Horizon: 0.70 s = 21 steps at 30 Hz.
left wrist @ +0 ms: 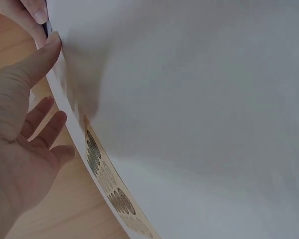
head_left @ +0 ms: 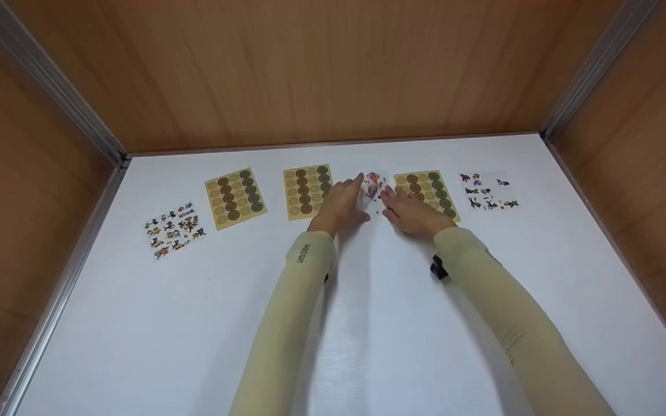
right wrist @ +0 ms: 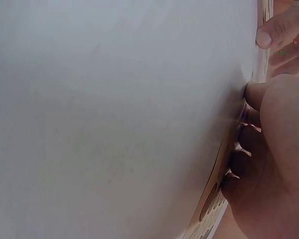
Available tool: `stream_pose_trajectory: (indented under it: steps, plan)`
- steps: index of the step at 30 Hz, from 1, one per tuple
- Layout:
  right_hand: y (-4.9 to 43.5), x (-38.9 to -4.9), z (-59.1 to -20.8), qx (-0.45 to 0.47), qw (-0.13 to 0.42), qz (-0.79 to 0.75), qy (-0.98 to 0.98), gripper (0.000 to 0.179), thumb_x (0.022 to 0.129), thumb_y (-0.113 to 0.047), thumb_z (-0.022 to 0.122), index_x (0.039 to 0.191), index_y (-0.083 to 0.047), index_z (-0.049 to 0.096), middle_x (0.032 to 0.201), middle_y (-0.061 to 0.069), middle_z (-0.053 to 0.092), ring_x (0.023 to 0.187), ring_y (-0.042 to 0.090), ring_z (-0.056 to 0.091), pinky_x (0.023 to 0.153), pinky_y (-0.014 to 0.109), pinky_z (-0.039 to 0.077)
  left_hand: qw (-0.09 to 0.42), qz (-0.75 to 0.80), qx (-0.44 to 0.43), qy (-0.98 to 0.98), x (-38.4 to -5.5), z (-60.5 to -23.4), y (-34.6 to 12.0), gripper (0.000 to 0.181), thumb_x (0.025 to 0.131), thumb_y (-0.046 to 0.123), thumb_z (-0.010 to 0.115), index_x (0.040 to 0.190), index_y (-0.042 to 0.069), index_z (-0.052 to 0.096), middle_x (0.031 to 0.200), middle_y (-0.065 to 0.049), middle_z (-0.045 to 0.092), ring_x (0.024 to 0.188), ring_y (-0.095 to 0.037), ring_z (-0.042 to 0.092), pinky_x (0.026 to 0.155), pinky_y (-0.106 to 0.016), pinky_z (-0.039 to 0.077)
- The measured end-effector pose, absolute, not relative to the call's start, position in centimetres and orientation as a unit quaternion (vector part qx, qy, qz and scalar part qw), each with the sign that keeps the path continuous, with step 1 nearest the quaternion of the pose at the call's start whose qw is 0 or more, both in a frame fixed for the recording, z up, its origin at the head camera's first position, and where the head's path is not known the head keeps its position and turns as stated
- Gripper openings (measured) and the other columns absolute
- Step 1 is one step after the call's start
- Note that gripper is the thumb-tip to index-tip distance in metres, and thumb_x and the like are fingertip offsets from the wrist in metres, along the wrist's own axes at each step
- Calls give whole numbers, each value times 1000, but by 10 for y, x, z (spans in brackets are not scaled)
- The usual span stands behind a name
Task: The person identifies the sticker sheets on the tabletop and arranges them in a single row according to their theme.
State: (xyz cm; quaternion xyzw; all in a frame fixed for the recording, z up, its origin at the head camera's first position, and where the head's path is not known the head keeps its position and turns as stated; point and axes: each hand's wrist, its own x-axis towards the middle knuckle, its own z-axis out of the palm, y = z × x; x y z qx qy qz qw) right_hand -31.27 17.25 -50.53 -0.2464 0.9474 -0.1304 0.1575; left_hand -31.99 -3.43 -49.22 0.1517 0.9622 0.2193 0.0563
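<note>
A clear sticker sheet (head_left: 374,180) with small colourful figures lies between the two hands near the back of the table. My left hand (head_left: 340,203) is at its left edge, index finger stretched forward and thumb spread apart from it. In the right wrist view, small stars and a heart show on the clear film over the left fingers (right wrist: 289,59). From the right, my right hand (head_left: 414,214) rests its extended fingertips on the sheet's right side. That hand also covers part of a tan card (head_left: 438,186) with round coin-like prints. Another such card (head_left: 304,184) is partly behind the left hand.
A third tan card (head_left: 235,197) lies farther left. Two more clear sheets with figures lie at the outer ends, one at left (head_left: 174,230) and one at right (head_left: 489,190). Wooden panels (head_left: 333,75) enclose the white table (head_left: 165,335) at the back and sides.
</note>
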Motion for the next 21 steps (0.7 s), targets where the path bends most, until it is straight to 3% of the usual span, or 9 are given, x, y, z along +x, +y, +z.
stream_pose_trajectory:
  steps: [10, 16, 21]
  plan:
    - [175, -314, -505, -241, 165, -139, 946, 60, 112, -35, 30, 163, -8, 15, 169, 11, 6, 154, 35, 1, 124, 52, 3, 62, 246, 145, 956, -317, -490, -28, 100, 82, 19, 87, 162, 17, 27, 158, -14, 40, 145, -32, 37, 120, -44, 30]
    - [173, -314, -506, -246, 162, -134, 946, 60, 111, -34, 30, 162, -6, 15, 168, 12, 7, 154, 36, 2, 124, 53, 4, 58, 296, 143, 943, -316, -495, -32, 100, 83, 12, 85, 162, 15, 25, 146, -7, 54, 140, -26, 44, 120, -38, 30]
    - [173, -314, -506, -246, 166, -136, 945, 60, 112, -34, 30, 162, -7, 15, 169, 12, 6, 154, 35, 1, 124, 52, 3, 41, 368, 145, 917, -318, -496, -37, 93, 84, 0, 81, 160, 7, 27, 139, -11, 58, 129, -26, 53, 115, -35, 38]
